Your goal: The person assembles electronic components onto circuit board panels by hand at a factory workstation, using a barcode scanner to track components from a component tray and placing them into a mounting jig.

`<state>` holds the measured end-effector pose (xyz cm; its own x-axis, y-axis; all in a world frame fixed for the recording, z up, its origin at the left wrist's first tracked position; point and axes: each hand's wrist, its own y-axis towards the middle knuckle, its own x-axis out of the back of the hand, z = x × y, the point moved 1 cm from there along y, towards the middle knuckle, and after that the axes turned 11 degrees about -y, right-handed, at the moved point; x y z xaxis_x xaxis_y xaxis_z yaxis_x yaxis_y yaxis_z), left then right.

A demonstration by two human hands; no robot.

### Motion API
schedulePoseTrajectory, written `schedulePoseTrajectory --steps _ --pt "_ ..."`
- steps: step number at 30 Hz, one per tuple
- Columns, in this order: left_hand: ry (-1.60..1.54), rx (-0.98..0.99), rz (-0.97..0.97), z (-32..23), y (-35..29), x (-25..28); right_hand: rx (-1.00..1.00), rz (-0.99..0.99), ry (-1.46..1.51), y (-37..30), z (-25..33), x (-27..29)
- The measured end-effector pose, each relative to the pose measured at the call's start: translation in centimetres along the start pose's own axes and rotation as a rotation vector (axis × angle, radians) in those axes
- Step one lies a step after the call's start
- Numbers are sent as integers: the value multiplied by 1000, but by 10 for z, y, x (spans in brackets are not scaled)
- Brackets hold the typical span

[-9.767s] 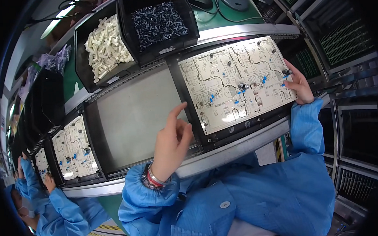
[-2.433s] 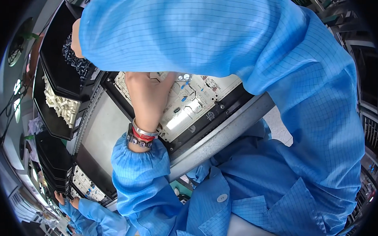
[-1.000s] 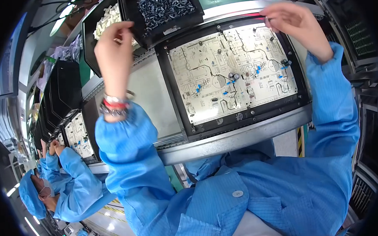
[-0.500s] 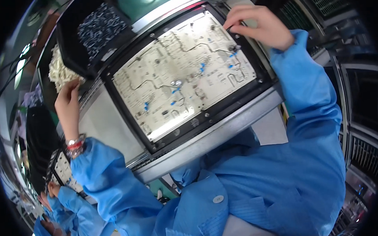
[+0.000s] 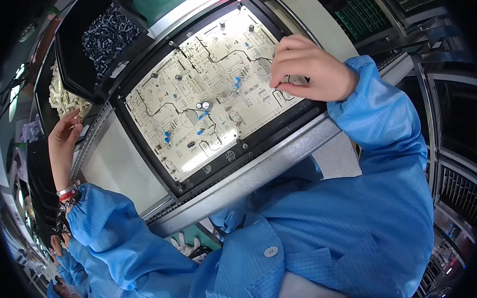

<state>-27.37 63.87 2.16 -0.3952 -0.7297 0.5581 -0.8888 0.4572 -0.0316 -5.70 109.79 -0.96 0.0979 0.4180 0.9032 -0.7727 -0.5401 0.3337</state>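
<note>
Circuit board (image 5: 215, 97), pale, seated in a black carrier frame (image 5: 160, 176) on the metal rail, far centre. Right hand (image 5: 307, 71) pressed to its right edge, fingers pinched together, contents hidden. Left hand (image 5: 62, 138) reaching far left into the bin of white parts (image 5: 66, 100), fingers loosely apart over them.
</note>
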Motion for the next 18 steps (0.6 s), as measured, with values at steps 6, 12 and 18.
schedulePoseTrajectory --steps 6,12,18 --pt "-31 -15 17 6 2 5 -28 -84 -55 5 10 -23" --pt "-125 -49 -230 -8 -17 -5 -22 -82 -102 8 9 -25" --pt "-491 -198 -302 -63 -53 -37 -4 -66 -78 8 11 -28"
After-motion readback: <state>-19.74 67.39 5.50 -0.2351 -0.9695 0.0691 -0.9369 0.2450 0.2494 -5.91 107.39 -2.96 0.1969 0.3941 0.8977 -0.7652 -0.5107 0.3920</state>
